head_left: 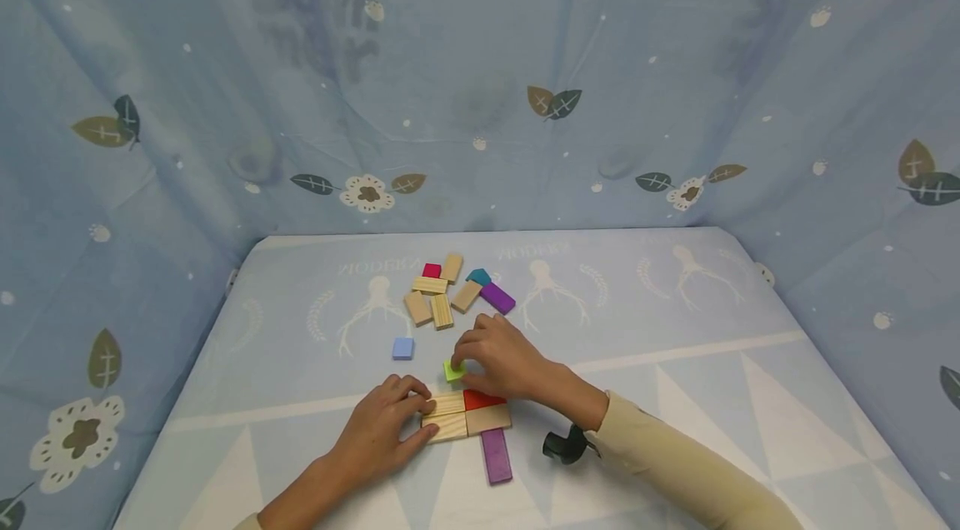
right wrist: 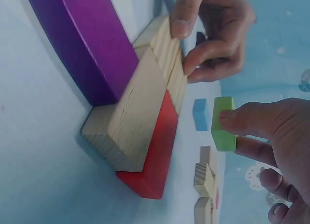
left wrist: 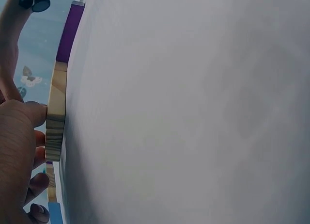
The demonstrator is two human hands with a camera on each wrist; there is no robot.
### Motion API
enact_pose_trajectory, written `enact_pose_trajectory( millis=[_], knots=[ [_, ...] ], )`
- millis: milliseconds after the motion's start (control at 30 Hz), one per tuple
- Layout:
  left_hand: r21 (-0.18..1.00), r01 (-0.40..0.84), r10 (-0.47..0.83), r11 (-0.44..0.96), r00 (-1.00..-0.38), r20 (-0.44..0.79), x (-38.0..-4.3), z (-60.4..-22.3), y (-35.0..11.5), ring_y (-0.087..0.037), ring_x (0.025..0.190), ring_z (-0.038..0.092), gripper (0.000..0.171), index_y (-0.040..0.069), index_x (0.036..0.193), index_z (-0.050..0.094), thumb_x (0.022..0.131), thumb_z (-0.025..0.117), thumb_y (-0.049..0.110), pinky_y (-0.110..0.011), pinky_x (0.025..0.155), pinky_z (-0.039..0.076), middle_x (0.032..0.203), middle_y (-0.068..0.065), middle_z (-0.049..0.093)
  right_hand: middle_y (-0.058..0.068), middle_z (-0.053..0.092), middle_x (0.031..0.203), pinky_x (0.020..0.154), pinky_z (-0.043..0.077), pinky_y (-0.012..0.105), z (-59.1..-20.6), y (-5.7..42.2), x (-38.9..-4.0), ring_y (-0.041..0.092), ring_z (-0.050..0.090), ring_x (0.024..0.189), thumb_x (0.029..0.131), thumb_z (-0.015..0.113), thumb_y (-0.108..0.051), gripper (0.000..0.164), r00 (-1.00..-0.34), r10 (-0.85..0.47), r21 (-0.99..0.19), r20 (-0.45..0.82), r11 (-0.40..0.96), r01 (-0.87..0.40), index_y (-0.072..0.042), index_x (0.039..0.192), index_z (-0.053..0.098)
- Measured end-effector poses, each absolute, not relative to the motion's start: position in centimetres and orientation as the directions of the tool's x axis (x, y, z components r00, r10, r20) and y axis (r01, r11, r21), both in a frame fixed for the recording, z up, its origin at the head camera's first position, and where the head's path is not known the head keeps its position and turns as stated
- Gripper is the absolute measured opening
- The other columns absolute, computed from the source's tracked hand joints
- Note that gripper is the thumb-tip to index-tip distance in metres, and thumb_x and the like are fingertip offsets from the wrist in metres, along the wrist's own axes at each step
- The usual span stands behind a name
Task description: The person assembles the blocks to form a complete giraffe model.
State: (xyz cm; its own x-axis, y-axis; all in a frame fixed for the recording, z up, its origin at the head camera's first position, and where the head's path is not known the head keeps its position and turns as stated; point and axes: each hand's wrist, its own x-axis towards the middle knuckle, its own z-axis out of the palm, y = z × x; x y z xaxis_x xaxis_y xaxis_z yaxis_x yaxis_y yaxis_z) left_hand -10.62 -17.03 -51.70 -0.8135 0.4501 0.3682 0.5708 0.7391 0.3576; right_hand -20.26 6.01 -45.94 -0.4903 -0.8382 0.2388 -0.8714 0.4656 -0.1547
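Observation:
My right hand [head_left: 501, 357] pinches a small lime-green block [right wrist: 223, 129] between thumb and finger, just beyond a flat group of blocks. In that group, two plain wooden blocks [head_left: 447, 428] lie on the left. On the right, a red block [head_left: 484, 400] sits behind another plain wooden block [head_left: 489, 419]. A purple block [head_left: 496, 457] extends from the group's near side toward me. My left hand [head_left: 378, 427] touches the left ends of the wooden blocks with thumb and fingertips, as the right wrist view also shows.
A light blue block [head_left: 402, 348] lies alone behind the left hand. Farther back are several loose plain blocks [head_left: 430, 286], a small red block [head_left: 432, 270], a teal block [head_left: 478, 276] and a purple block [head_left: 497, 297]. A black device [head_left: 566, 445] shows by the right wrist.

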Motion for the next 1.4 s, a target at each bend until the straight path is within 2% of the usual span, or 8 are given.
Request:
enact_pose_trajectory(
  millis=[467,600,900,1167,1400],
  knots=[
    [0.356,0.586,0.451,0.728,-0.8,0.396,-10.7,-51.9,-17.0,-0.006,0.089,0.05,0.018,0.023,0.089,0.071,0.081,0.08,0.036,-0.03,0.073,0.047,0.104,0.013,0.058,-0.012,0.069,0.096,0.072,0.034,0.025,-44.5,8.6,-17.3,0.008,0.047,0.086,0.08,0.082,-0.031,0.016,-0.46,-0.847,-0.219,0.268,0.411,-0.885,-0.025,0.092,0.075],
    [0.359,0.583,0.45,0.729,-0.803,0.39,-10.6,-51.8,-16.9,-0.007,0.089,0.05,0.018,0.024,0.089,0.07,0.081,0.08,0.036,-0.031,0.073,0.047,0.104,0.013,0.059,-0.013,0.068,0.096,0.072,0.035,0.025,-44.8,9.5,-16.3,0.008,0.048,0.087,0.079,0.083,-0.034,0.018,-0.467,-0.842,-0.253,0.27,0.406,-0.878,-0.025,0.091,0.074],
    [0.356,0.558,0.441,0.749,-0.822,0.361,-10.4,-51.7,-16.9,-0.007,0.09,0.05,0.018,0.023,0.09,0.072,0.081,0.08,0.037,-0.03,0.074,0.048,0.103,0.013,0.059,-0.016,0.066,0.095,0.071,0.033,0.022,-45.3,11.1,-14.1,0.006,0.048,0.087,0.076,0.084,-0.032,0.019,-0.466,-0.853,-0.257,0.236,0.407,-0.876,-0.027,0.092,0.074],
    [0.346,0.557,0.439,0.755,-0.821,0.364,-10.5,-51.7,-16.9,-0.007,0.089,0.05,0.019,0.024,0.089,0.071,0.08,0.08,0.037,-0.03,0.073,0.047,0.103,0.013,0.059,-0.019,0.063,0.095,0.072,0.034,0.019,-46.1,11.4,-11.9,0.002,0.047,0.087,0.076,0.085,-0.031,0.02,-0.428,-0.864,-0.334,0.264,0.335,-0.881,-0.028,0.092,0.074],
    [0.335,0.564,0.441,0.755,-0.814,0.378,-10.4,-51.8,-16.9,-0.006,0.09,0.05,0.018,0.024,0.089,0.071,0.081,0.08,0.038,-0.03,0.073,0.047,0.104,0.013,0.059,-0.02,0.062,0.092,0.069,0.031,0.017,-47.1,11.8,-10.3,0.001,0.045,0.084,0.076,0.084,-0.029,0.018,-0.413,-0.867,-0.327,0.279,0.318,-0.89,-0.029,0.091,0.074]
  ],
)
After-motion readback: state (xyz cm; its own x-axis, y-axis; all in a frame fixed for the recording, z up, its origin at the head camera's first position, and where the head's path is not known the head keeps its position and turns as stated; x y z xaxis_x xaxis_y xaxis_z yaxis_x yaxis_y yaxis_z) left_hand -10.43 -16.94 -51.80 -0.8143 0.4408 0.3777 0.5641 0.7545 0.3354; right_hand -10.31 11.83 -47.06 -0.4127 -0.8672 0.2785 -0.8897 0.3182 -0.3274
